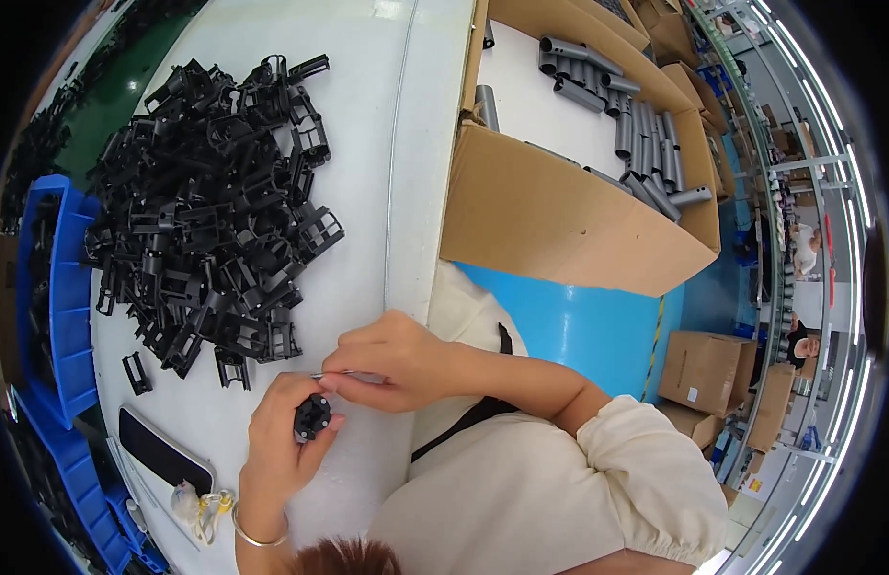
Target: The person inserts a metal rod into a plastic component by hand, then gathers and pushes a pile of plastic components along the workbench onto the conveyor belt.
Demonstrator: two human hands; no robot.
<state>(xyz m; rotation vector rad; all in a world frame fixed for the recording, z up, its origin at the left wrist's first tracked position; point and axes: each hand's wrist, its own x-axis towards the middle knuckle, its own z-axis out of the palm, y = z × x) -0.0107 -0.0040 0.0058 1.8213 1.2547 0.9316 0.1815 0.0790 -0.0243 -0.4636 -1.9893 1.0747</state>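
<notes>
Black round plastic part [312, 418] sits in the left hand [272, 431], fingers and thumb curled round it, over the white desk [358, 192], a bit in from its lap-side edge. Right hand [398, 359] is pinched tight on a thin silver metal rod [366, 376]; can't tell if it touches the part. A slip could jab the left hand, it's right there. Farther out, that heap of black plastic frames [210, 211] crowds the edge by the blue plastic bin [76, 321], so a bump might spill some.

No lettering can be read (white carton label [693, 394] too small)
</notes>
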